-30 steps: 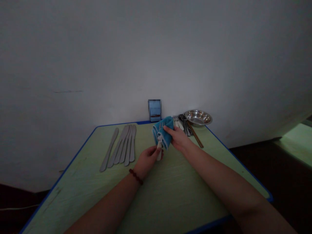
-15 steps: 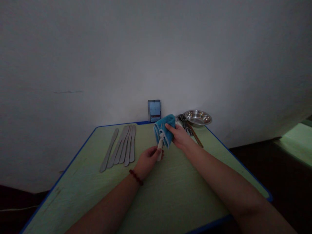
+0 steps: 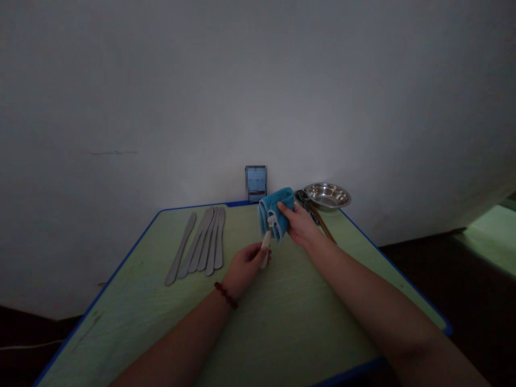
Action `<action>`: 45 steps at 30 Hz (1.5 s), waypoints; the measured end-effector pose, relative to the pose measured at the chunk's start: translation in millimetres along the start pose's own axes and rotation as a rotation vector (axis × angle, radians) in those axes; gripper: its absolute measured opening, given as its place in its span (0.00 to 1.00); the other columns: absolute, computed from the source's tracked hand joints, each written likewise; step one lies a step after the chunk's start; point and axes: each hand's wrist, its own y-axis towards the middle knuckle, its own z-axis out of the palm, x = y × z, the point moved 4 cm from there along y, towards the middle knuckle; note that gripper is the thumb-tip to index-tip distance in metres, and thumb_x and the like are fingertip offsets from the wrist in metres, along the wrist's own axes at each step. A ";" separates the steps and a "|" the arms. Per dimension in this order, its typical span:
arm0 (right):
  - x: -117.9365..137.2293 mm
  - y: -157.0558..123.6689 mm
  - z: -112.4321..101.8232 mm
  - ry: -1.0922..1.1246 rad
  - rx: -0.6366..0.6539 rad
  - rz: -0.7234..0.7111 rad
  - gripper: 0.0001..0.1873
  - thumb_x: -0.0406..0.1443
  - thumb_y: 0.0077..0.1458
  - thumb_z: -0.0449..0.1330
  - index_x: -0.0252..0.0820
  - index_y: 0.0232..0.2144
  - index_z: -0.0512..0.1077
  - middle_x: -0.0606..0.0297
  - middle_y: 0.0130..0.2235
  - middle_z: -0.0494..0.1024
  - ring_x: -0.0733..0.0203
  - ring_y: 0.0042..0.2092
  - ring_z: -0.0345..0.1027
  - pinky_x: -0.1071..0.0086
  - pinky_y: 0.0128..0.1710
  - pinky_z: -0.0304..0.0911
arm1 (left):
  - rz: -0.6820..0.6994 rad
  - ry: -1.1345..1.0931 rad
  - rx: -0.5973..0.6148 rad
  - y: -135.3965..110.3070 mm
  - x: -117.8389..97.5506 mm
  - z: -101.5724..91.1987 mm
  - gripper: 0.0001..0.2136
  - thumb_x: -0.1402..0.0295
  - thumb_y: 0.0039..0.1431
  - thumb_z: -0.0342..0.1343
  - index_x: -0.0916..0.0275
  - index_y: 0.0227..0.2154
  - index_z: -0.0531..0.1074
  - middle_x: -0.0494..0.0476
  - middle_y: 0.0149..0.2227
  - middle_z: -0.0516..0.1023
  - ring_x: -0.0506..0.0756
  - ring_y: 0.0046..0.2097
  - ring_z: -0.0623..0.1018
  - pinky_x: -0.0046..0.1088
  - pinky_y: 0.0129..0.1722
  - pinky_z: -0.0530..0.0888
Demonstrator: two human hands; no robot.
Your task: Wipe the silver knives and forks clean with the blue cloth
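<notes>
My left hand [image 3: 244,267] is closed around the pale handle of a piece of cutlery [image 3: 265,248], held just above the green table [image 3: 282,322]. The far end of that cutlery is wrapped in a folded blue cloth [image 3: 274,212], so I cannot tell whether it is a fork or a spoon. My right hand [image 3: 300,223] grips the cloth from the right side, thumb on top. A dark bead bracelet sits on my left wrist.
Several grey metal knives [image 3: 201,244] lie side by side at the table's back left. A steel bowl [image 3: 327,195] stands at the back right beside a heap of cutlery and chopsticks [image 3: 312,212]. A small blue box [image 3: 255,183] leans on the wall.
My right hand and the blue cloth have slid away from me along the cutlery, toward its far end. My left hand has stayed where it was.
</notes>
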 end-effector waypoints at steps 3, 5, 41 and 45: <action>1.8 0.7 -0.5 -0.001 -0.020 -0.012 0.08 0.34 0.36 0.62 0.39 0.22 0.67 0.72 0.20 0.72 0.68 0.22 0.65 0.69 0.31 0.64 | -0.005 0.006 0.001 -0.8 -0.4 0.4 0.16 0.58 0.48 0.47 0.66 0.30 0.70 0.54 0.26 0.72 0.51 0.29 0.71 0.28 0.32 0.66; 3.9 1.6 -1.4 0.019 -0.034 -0.039 0.08 0.35 0.36 0.61 0.39 0.23 0.67 0.71 0.20 0.72 0.67 0.25 0.67 0.68 0.32 0.64 | 0.004 0.017 -0.002 -1.5 -0.6 0.0 0.15 0.58 0.48 0.47 0.65 0.30 0.70 0.54 0.26 0.73 0.52 0.29 0.71 0.28 0.32 0.66; -24.5 -17.9 15.5 0.003 0.192 0.083 0.12 0.37 0.35 0.63 0.40 0.26 0.69 0.70 0.25 0.74 0.69 0.26 0.67 0.73 0.30 0.64 | 0.116 0.042 -0.192 -4.0 -20.0 -8.2 0.15 0.59 0.50 0.45 0.64 0.21 0.70 0.52 0.24 0.72 0.53 0.33 0.71 0.29 0.36 0.66; -26.6 -16.9 14.3 -0.012 0.206 0.079 0.12 0.37 0.35 0.63 0.40 0.26 0.69 0.70 0.26 0.74 0.69 0.26 0.67 0.73 0.31 0.64 | 0.104 0.034 -0.192 -3.7 -17.9 -8.3 0.14 0.60 0.50 0.46 0.64 0.25 0.71 0.53 0.25 0.73 0.53 0.33 0.71 0.28 0.36 0.66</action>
